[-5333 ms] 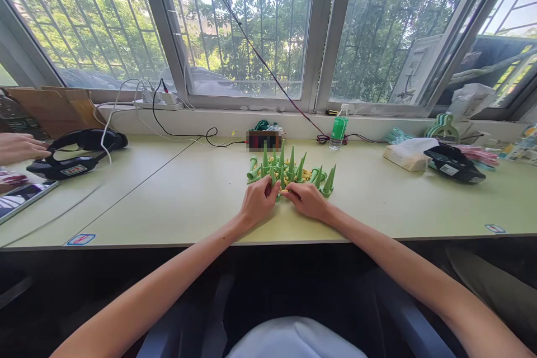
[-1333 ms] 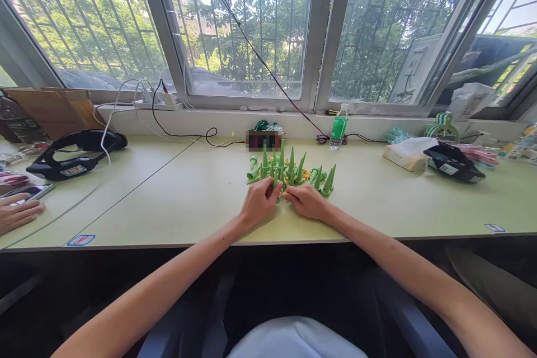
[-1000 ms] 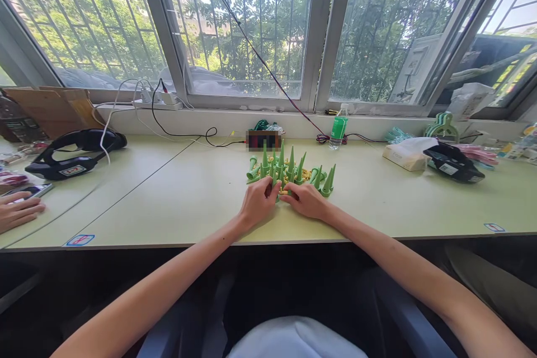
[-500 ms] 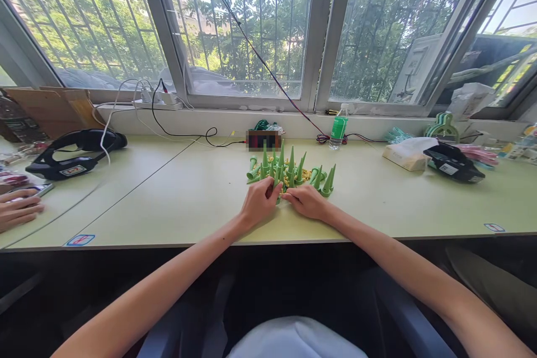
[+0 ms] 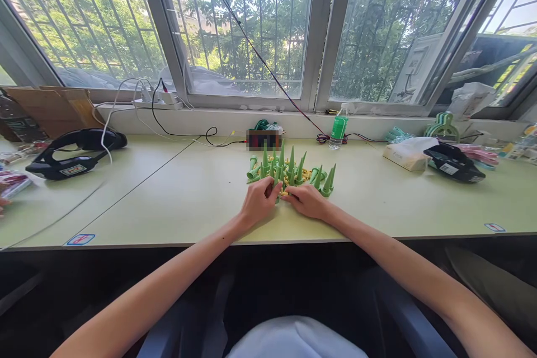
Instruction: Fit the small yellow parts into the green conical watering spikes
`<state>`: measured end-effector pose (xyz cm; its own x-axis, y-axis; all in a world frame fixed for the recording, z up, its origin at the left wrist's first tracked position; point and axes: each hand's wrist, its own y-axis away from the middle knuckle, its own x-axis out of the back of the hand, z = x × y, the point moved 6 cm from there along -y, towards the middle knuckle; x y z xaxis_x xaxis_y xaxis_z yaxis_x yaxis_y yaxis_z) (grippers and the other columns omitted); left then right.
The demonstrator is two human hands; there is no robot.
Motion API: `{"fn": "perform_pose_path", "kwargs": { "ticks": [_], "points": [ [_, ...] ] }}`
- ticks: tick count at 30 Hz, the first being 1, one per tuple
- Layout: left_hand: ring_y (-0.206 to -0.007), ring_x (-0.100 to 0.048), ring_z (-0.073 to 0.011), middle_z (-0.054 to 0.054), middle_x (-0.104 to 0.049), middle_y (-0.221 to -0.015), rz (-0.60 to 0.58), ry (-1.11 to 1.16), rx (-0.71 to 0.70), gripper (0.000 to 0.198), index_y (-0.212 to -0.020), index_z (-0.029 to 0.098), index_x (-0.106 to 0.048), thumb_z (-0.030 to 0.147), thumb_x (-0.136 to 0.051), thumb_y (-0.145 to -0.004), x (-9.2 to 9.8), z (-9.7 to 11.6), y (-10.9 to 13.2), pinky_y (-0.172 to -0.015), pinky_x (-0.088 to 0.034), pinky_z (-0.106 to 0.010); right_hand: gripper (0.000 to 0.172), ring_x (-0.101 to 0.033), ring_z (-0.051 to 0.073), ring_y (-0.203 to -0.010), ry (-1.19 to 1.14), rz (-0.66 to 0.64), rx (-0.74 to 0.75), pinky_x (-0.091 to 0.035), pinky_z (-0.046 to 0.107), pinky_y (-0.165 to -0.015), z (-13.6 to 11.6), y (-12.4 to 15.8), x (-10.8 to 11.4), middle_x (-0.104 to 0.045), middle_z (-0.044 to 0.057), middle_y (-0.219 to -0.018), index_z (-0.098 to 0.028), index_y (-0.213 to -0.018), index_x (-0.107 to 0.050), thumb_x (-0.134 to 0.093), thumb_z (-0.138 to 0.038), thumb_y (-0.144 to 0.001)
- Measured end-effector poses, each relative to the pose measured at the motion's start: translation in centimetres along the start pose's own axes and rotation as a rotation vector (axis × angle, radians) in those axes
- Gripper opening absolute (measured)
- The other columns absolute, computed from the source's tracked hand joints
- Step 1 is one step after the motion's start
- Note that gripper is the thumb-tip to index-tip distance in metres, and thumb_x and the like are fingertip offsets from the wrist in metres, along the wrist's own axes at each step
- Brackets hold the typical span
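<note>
Several green pointed plant-watering spikes [image 5: 290, 163] stand and lie in a cluster at the middle of the table, with small yellow pieces [image 5: 307, 174] scattered among them. My left hand [image 5: 258, 200] is closed around a green spike [image 5: 276, 177] at the near side of the cluster, its tip pointing up. Just to the right, my right hand [image 5: 309, 201] is closed in a pinch, fingertips close to the base of that spike. A bit of yellow shows between the two hands; what the right fingers hold is too small to make out.
Behind the cluster stands a blurred dark box [image 5: 263, 140], with a green-labelled bottle [image 5: 338, 127] to its right. A tissue box [image 5: 405, 155] and black head strap [image 5: 455, 162] lie right; a black headset [image 5: 75, 154] and cables lie left. Another person's fingers [image 5: 3, 200] show at the left edge.
My hands stay almost in place, with only a slight shift of the right fingers. At the far left, the other person's hand has drawn back toward the frame edge along with the phone-like object.
</note>
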<state>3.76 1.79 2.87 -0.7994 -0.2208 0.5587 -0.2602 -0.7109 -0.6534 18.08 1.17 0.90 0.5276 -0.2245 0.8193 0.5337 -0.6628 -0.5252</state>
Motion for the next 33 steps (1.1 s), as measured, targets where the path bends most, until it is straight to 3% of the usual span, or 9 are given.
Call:
{"fn": "perform_pose_path", "kwargs": {
  "ticks": [8, 17, 33],
  "points": [
    [-0.053, -0.03, -0.0083, 0.006, -0.031, -0.058, -0.143, 0.25, 0.079, 0.035, -0.066, 0.018, -0.042, 0.039, -0.059, -0.087, -0.2, -0.6, 0.0, -0.051, -0.026, -0.024, 0.039, -0.041, 0.01, -0.05, -0.01, -0.017, 0.007, -0.025, 0.025, -0.057, 0.1, 0.1, 0.0, -0.051, -0.002, -0.056, -0.018, -0.068, -0.051, -0.044, -0.035, -0.102],
    [-0.055, -0.029, -0.0083, 0.006, -0.03, -0.06, -0.341, 0.398, 0.161, 0.03, -0.079, 0.015, -0.063, 0.045, -0.063, -0.084, -0.9, -1.4, 0.0, -0.05, -0.022, -0.024, 0.039, -0.042, 0.01, -0.052, 0.0, -0.083, 0.013, -0.023, 0.025, -0.058, -0.3, 0.1, 0.0, -0.055, -0.001, -0.059, -0.017, -0.069, -0.055, -0.044, -0.034, -0.102],
    [-0.057, -0.032, -0.0088, 0.005, -0.037, -0.061, -0.294, 0.324, 0.042, 0.025, -0.078, 0.015, -0.061, 0.038, -0.061, -0.088, -0.7, -1.2, 0.3, -0.053, -0.027, -0.024, 0.046, -0.036, 0.009, -0.051, -0.058, -0.071, 0.031, -0.023, 0.026, -0.058, -0.2, 0.2, -0.1, -0.046, -0.003, -0.055, -0.018, -0.063, -0.05, -0.035, -0.035, -0.104]
  ]
}}
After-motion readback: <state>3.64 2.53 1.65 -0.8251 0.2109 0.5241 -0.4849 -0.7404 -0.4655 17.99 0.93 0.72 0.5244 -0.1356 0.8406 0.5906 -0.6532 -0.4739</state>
